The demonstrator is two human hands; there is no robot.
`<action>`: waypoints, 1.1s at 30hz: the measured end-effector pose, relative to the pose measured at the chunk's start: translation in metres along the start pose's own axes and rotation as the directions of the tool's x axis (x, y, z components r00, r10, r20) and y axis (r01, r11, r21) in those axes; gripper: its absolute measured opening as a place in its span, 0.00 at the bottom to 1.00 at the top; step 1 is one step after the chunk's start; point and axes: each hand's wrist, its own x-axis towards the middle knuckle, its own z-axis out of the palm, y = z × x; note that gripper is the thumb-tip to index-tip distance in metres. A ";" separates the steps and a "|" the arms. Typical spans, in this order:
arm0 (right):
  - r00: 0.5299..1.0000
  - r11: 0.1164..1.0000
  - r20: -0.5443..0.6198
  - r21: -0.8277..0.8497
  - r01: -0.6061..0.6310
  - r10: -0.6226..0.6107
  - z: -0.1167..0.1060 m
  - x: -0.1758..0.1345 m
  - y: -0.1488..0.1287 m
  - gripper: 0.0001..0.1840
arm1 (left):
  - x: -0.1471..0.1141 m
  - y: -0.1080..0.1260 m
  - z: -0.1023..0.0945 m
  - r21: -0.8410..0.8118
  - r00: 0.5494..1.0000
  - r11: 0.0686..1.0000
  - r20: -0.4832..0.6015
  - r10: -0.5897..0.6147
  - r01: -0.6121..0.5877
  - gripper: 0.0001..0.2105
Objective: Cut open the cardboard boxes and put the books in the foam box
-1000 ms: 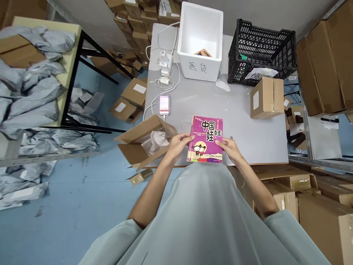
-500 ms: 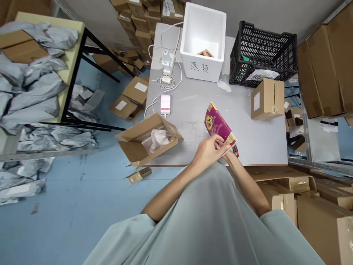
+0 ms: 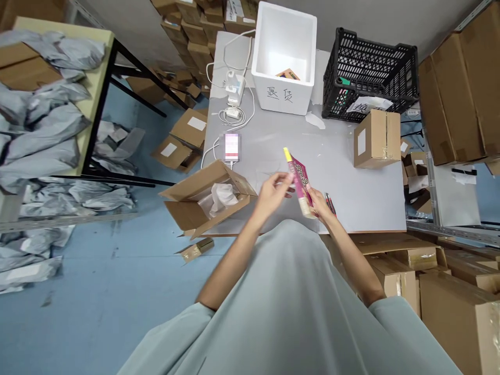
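Observation:
A purple book (image 3: 300,183) with yellow and cream ends is held upright and tilted above the near part of the table, its narrow spine turned towards me. My right hand (image 3: 319,204) grips its lower right side. On the other side, my left hand (image 3: 273,194) is at the spine with fingers apart and slightly bent; whether a fingertip touches the spine is hard to tell. Behind my right hand lies a dark and red slim object (image 3: 330,203), partly covered. To the left stands an open cardboard box (image 3: 183,216) with a white, plastic-wrapped item (image 3: 223,199) inside.
On the grey table (image 3: 269,136) are a phone (image 3: 232,147) with cables, a white foam box (image 3: 284,99), a black crate (image 3: 371,73) and a closed carton (image 3: 377,138). Grey parcels (image 3: 47,125) cover the left table. Cartons (image 3: 457,312) are stacked at right.
The book has turned from its cover to its spine and shifted slightly left. My left hand has let go and moved left; my right hand has come into view gripping the book.

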 end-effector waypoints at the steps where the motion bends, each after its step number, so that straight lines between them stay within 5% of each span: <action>1: 0.999 1.000 -0.034 -0.006 0.003 -0.003 -0.006 0.001 -0.003 0.32 | 0.008 -0.003 -0.011 -0.013 1.000 1.000 -0.015 -0.026 0.026 0.29; 5: 0.983 0.977 -0.157 -0.203 0.058 -0.091 -0.018 0.005 -0.011 0.32 | 0.021 -0.022 -0.038 -0.025 0.991 0.991 0.014 -0.132 0.132 0.34; 8: 0.991 0.973 -0.118 -0.226 0.038 -0.066 -0.023 0.005 -0.015 0.28 | 0.019 -0.035 -0.046 -0.089 0.982 0.978 0.006 -0.191 0.191 0.34; 12: 0.985 0.984 -0.024 -0.039 -0.171 0.170 -0.028 0.012 -0.021 0.18 | 0.028 -0.044 -0.055 -0.098 0.948 0.944 -0.018 -0.319 0.316 0.27; 16: 0.837 0.810 0.066 0.221 -0.543 0.543 -0.029 0.035 -0.021 0.13 | 0.056 -0.055 -0.056 -0.095 0.860 0.858 -0.032 -0.510 0.505 0.13; 18: 0.792 0.757 0.077 0.251 -0.603 0.606 -0.026 0.045 -0.016 0.16 | 0.068 -0.063 -0.051 -0.126 0.800 0.798 -0.049 -0.598 0.589 0.09; 21: 0.797 0.763 0.057 0.256 -0.594 0.602 -0.022 0.051 -0.007 0.17 | 0.072 -0.076 -0.045 -0.149 0.761 0.758 -0.047 -0.647 0.635 0.09; 24: 0.806 0.773 0.036 0.259 -0.579 0.591 -0.023 0.044 -0.002 0.16 | 0.060 -0.083 -0.044 -0.154 0.770 0.764 -0.032 -0.638 0.627 0.11; 28: 0.903 0.890 0.023 0.160 -0.427 0.429 -0.031 0.027 -0.006 0.09 | 0.041 -0.079 -0.049 -0.190 0.829 0.809 0.068 -0.555 0.557 0.16; 33: 0.974 0.974 0.061 0.043 -0.222 0.220 -0.034 0.014 -0.019 0.27 | 0.039 -0.053 -0.048 -0.255 0.931 0.895 0.110 -0.349 0.365 0.24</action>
